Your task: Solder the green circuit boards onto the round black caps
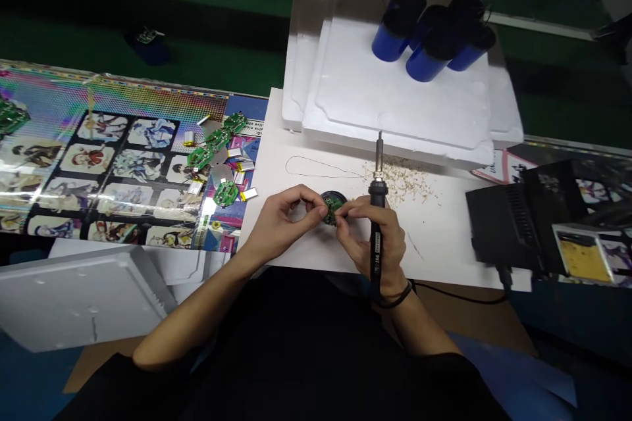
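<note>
A small round green circuit board [334, 209] in a dark ring-shaped rim sits between my two hands over the white sheet. My left hand [291, 217] pinches at the board's left edge with thumb and index finger. The fingertips of my right hand [370, 233] touch the board's right side. That same hand carries a soldering iron [377, 210], its metal tip pointing up and away from the board. Whether a small part is between my fingertips cannot be made out. Beyond the board lies a thin loop of wire [320, 175].
White foam boxes [345, 99] stand behind, bearing several blue cylinders [390, 43]. Yellowish crumbs [405, 184] lie scattered on the sheet. Green boards [226, 193] with small silver batteries [249, 195] are at left. A black soldering station [503, 223] and yellow sponge [585, 262] stand at right.
</note>
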